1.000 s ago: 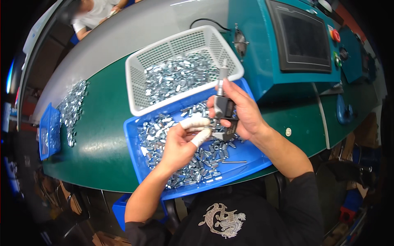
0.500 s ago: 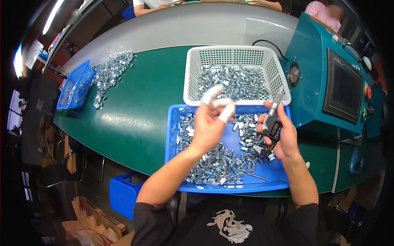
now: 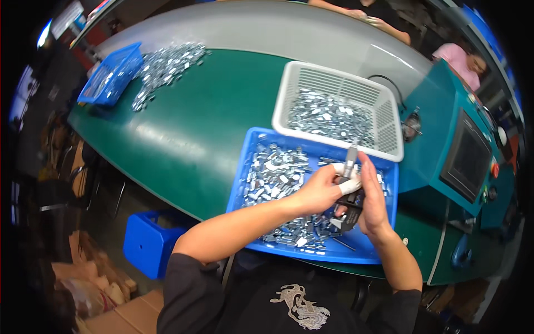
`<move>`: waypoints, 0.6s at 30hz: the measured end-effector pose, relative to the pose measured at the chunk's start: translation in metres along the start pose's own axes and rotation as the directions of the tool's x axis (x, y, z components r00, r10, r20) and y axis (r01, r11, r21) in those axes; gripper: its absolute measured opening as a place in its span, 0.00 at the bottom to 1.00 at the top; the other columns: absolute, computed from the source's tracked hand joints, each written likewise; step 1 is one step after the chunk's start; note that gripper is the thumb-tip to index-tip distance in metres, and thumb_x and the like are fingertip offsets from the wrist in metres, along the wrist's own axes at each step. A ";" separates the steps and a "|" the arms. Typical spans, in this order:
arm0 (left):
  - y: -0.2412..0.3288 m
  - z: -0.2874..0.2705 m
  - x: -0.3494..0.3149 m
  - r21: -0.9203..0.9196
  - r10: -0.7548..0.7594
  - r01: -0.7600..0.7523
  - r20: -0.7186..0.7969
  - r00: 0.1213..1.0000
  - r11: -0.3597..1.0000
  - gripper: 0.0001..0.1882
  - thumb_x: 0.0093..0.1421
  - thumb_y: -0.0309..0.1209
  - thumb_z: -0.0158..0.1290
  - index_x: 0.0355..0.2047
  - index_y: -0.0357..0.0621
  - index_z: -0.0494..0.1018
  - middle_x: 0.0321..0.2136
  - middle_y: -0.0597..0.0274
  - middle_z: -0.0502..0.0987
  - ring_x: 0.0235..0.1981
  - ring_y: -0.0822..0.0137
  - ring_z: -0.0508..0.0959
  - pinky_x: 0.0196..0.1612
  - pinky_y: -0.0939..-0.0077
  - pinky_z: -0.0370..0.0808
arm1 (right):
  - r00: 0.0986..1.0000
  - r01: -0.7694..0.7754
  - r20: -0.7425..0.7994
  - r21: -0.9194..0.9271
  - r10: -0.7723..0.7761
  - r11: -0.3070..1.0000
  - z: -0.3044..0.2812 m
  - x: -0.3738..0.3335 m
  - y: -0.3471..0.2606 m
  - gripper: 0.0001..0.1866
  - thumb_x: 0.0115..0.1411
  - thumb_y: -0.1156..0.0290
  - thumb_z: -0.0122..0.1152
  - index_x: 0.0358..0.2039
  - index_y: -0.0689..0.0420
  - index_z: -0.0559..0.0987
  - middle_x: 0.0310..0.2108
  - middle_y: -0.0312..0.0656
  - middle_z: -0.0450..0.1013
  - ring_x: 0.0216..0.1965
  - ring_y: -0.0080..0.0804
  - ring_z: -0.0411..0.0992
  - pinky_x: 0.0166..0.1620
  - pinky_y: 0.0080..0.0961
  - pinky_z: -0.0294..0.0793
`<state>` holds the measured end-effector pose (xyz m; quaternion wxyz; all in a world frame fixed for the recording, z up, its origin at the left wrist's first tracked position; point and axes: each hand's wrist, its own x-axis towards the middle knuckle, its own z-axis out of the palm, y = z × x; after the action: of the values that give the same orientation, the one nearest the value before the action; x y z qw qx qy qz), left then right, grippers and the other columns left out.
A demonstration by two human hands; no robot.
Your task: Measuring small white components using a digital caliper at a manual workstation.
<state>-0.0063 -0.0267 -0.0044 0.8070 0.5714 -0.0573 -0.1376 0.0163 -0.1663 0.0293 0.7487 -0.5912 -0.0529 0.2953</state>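
Teal machine [image 3: 425, 161] with a dark screen [image 3: 466, 156] and red button [image 3: 494, 170] on the bench [image 3: 183, 133], right side. Blue stool [image 3: 146, 246] down left near some cardboard [image 3: 133, 316], someone in pink [image 3: 456, 62] past the machine.

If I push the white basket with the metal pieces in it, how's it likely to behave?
The white basket will probably feel heavy for its size, as many metal pieces cover its floor. Its thin, perforated walls look like plastic, so they may flex slightly. The pieces lie loose and look smooth, so they'd likely slide about.
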 end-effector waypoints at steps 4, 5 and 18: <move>0.002 0.001 -0.001 -0.279 -0.091 0.075 -0.046 0.995 0.957 0.14 0.66 0.40 0.45 0.36 0.41 0.69 0.23 0.70 0.70 0.22 0.79 0.68 0.19 0.83 0.65 | 0.999 -0.029 -0.024 0.022 0.029 0.999 0.007 -0.003 -0.010 0.30 0.67 0.56 0.42 0.64 0.54 0.50 0.46 0.46 0.68 0.41 0.33 0.72 0.33 0.31 0.79; 0.000 0.000 0.000 -0.266 -0.094 0.065 -0.100 0.991 0.962 0.14 0.66 0.40 0.45 0.34 0.40 0.68 0.23 0.69 0.70 0.21 0.78 0.69 0.20 0.84 0.66 | 0.999 -0.035 0.013 0.030 0.034 0.999 0.006 -0.004 -0.013 0.29 0.67 0.58 0.42 0.64 0.55 0.50 0.47 0.46 0.68 0.43 0.34 0.72 0.37 0.32 0.79; -0.006 0.013 -0.008 -0.230 -0.158 0.118 -0.164 0.974 0.966 0.18 0.65 0.39 0.46 0.43 0.33 0.62 0.34 0.56 0.72 0.32 0.67 0.76 0.26 0.74 0.79 | 0.998 -0.023 -0.054 -0.019 0.022 1.000 0.000 -0.042 -0.020 0.31 0.64 0.67 0.45 0.65 0.58 0.49 0.55 0.52 0.63 0.55 0.40 0.65 0.53 0.37 0.68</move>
<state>-0.0180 -0.0377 -0.0052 0.8551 0.4920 0.0720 -0.1466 -0.0100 -0.1902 0.0587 0.7407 -0.6067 -0.0290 0.2870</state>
